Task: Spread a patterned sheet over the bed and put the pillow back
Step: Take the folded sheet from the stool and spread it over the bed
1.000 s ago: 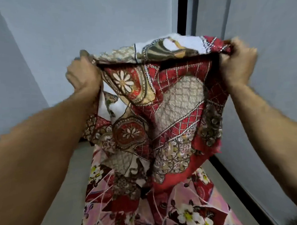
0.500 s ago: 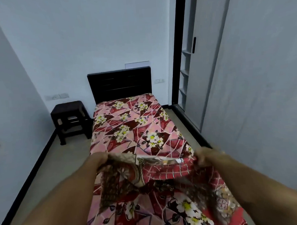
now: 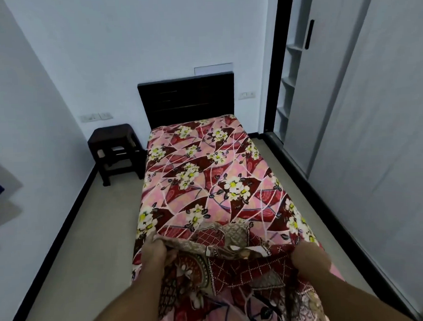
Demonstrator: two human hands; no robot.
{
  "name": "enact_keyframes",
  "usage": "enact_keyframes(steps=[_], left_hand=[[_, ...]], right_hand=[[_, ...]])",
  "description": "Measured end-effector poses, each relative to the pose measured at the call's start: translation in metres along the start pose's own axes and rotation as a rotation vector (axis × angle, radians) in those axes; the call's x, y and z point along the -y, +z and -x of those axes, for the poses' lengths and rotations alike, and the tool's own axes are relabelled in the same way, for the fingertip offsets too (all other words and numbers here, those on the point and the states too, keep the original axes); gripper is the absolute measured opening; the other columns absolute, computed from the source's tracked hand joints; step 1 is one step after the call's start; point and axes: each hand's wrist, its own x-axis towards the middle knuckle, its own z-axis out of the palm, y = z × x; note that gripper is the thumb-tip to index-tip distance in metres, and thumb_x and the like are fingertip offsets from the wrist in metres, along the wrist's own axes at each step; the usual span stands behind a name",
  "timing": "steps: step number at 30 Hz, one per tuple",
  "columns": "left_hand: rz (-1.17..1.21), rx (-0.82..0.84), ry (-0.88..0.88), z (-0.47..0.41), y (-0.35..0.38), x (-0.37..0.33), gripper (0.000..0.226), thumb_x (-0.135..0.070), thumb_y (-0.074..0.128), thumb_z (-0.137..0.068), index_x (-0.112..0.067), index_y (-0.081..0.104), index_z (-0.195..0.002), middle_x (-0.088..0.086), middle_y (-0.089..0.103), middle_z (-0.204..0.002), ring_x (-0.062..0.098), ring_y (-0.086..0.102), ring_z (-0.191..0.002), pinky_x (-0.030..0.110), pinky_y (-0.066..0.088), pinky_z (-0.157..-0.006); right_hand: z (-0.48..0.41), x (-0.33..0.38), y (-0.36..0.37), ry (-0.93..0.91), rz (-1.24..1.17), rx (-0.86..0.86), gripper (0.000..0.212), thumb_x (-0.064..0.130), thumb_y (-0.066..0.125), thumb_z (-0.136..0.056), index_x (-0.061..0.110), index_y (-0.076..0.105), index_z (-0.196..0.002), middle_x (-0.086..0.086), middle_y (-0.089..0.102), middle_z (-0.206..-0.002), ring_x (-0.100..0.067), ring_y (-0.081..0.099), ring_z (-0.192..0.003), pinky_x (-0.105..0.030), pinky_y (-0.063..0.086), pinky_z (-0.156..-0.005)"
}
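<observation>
Gripping sheet (image 3: 234, 263) edge crosswise over bed (image 3: 206, 175) foot

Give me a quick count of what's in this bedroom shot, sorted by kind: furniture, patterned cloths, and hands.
Furniture: 2, the bed with its dark headboard and the dark stool beside it.
Patterned cloths: 2, the pink floral sheet covering the mattress and the red lattice sheet bunched at the foot.
Hands: 2, left hand and right hand, each gripping the red lattice sheet.
Total: 6

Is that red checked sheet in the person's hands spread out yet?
No, still bunched: the red checked sheet lies crumpled at the bed's near end.
</observation>
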Motion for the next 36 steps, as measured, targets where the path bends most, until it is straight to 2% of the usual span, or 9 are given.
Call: enact_keyframes(steps=[5,7,11,18,21,23,27,30,36], left_hand=[[-0.431,0.177,0.354,-0.015,0.038,-0.023,0.033,-0.014,0.040,-0.101,-0.034,0.067,-0.101,0.006,0.067,-0.113,0.030,0.066,-0.095,0.046,0.059,-0.081],[-0.815,0.261,0.550,-0.023,0.042,-0.025,0.031,-0.018,0.040,-0.102,-0.034,0.064,-0.113,0.001,0.064,-0.117,0.025,0.060,-0.101,0.035,0.050,-0.088],[-1.343,0.354,0.587,-0.040,0.038,-0.058,0.041,-0.024,0.040,-0.101,-0.028,0.051,-0.141,0.010,0.059,-0.137,0.029,0.058,-0.116,0.034,0.048,-0.096],[-0.775,-0.025,1.060,-0.034,0.088,-0.323,0.043,-0.015,0.039,-0.101,-0.029,0.054,-0.140,0.022,0.061,-0.133,0.042,0.058,-0.117,0.045,0.047,-0.100],[-0.427,-0.066,1.183,0.005,0.104,-0.411,0.045,-0.018,0.042,-0.098,-0.034,0.054,-0.138,0.014,0.063,-0.132,0.032,0.059,-0.118,0.038,0.047,-0.104],[-0.283,-0.090,1.246,0.033,0.107,-0.438,0.047,-0.012,0.042,-0.098,-0.030,0.055,-0.140,0.009,0.063,-0.135,0.026,0.058,-0.122,0.027,0.043,-0.102],[-0.139,-0.183,1.308,0.055,0.093,-0.437,0.056,0.000,0.039,-0.088,-0.036,0.061,-0.125,0.003,0.070,-0.121,0.023,0.063,-0.107,0.026,0.047,-0.091],[-0.119,-0.247,1.278,0.044,0.079,-0.418,0.049,0.000,0.037,-0.083,-0.026,0.063,-0.115,0.010,0.071,-0.107,0.030,0.064,-0.098,0.028,0.045,-0.078],[-0.590,-0.408,1.157,0.019,0.047,-0.333,0.039,-0.004,0.045,-0.091,-0.014,0.055,-0.128,0.034,0.063,-0.103,0.050,0.059,-0.098,0.050,0.046,-0.085]], right_hand=[[-0.026,0.042,-0.018,0.012,-0.501,0.024,0.030,0.007,0.047,-0.097,0.014,0.068,-0.116,-0.005,0.069,-0.084,-0.023,0.069,-0.074,-0.029,0.057,-0.060],[-0.038,0.049,-0.014,0.083,-0.584,0.105,0.021,0.005,0.050,-0.096,0.007,0.067,-0.108,-0.007,0.069,-0.087,-0.027,0.072,-0.078,-0.026,0.058,-0.053],[-0.075,0.061,-0.045,0.076,-0.522,0.011,0.022,0.016,0.055,-0.092,0.006,0.071,-0.104,-0.019,0.071,-0.111,-0.037,0.068,-0.099,-0.039,0.058,-0.082],[-0.128,0.128,-0.306,-0.310,-0.862,-0.887,0.049,0.002,0.050,-0.088,0.020,0.068,-0.130,-0.019,0.071,-0.119,-0.039,0.065,-0.108,-0.037,0.046,-0.102],[-0.130,0.140,-0.376,-0.394,-1.076,-1.099,0.062,0.006,0.044,-0.078,0.023,0.066,-0.134,-0.013,0.070,-0.123,-0.032,0.063,-0.113,-0.033,0.042,-0.108],[-0.125,0.141,-0.399,-0.445,-1.092,-1.177,0.066,0.009,0.042,-0.076,0.023,0.064,-0.137,-0.012,0.068,-0.125,-0.031,0.060,-0.116,-0.032,0.039,-0.110],[-0.116,0.126,-0.403,-0.506,-1.049,-1.277,0.062,0.004,0.046,-0.080,0.023,0.063,-0.137,-0.014,0.065,-0.120,-0.032,0.056,-0.116,-0.018,0.029,-0.108],[-0.113,0.109,-0.383,-0.472,-0.988,-1.316,0.059,0.003,0.046,-0.078,0.016,0.067,-0.131,-0.020,0.061,-0.113,-0.036,0.055,-0.113,-0.021,0.032,-0.105],[-0.106,0.080,-0.294,-0.310,-0.866,-1.180,0.046,0.002,0.051,-0.080,0.002,0.064,-0.124,-0.028,0.053,-0.125,-0.043,0.047,-0.122,-0.035,0.031,-0.109]])
